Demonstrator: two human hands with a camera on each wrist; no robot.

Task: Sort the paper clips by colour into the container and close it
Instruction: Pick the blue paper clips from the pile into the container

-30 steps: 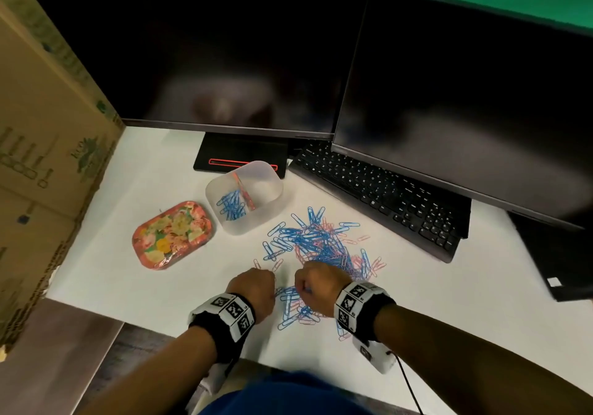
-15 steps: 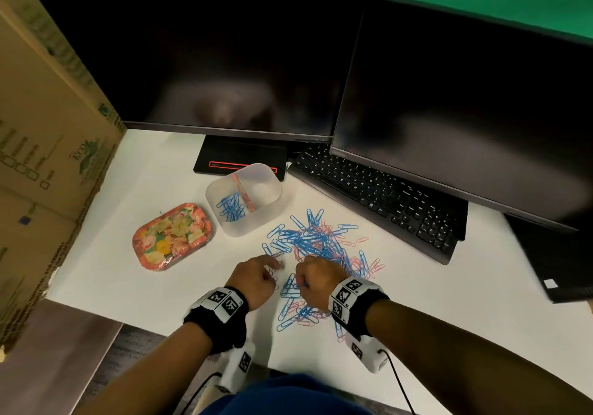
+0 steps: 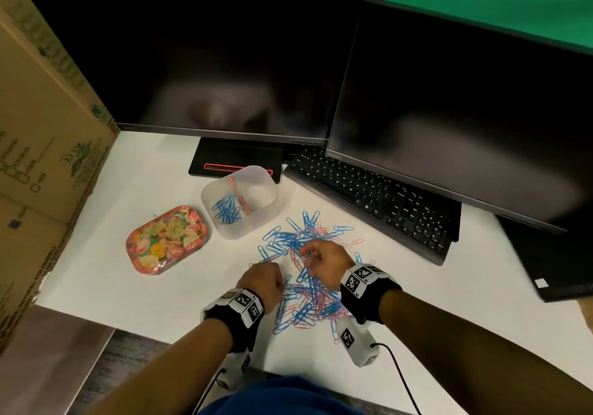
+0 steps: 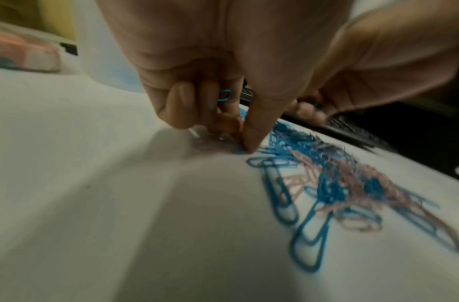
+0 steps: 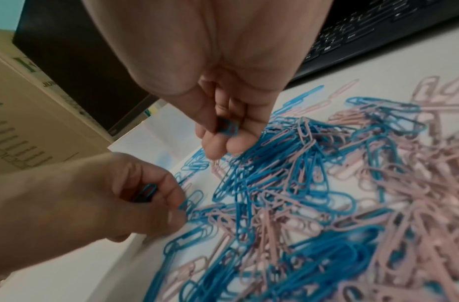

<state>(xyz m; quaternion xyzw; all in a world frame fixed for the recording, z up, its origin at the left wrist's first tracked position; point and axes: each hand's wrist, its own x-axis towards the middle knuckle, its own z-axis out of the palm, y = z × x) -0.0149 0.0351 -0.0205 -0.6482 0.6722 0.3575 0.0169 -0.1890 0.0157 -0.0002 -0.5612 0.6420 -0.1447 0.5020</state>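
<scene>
Over the near part of the loose heap of blue and pink wire paper clips point(image 3: 305, 283) on the white tabletop point(image 3: 154, 289), the left hand point(image 3: 264, 281) pinches blue clips at the heap's left edge. The right hand point(image 3: 324, 259) curls round a few blue clips above its middle. Beyond the heap's left stands the translucent plastic divided container point(image 3: 269, 204), blue clips in its left compartment.

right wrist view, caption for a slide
Both hands pinch blue clips above a mixed blue and pink paper clip pile.

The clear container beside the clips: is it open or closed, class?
Open. The clear container has no lid on; blue clips show inside, and the floral lid lies beside it.
</scene>
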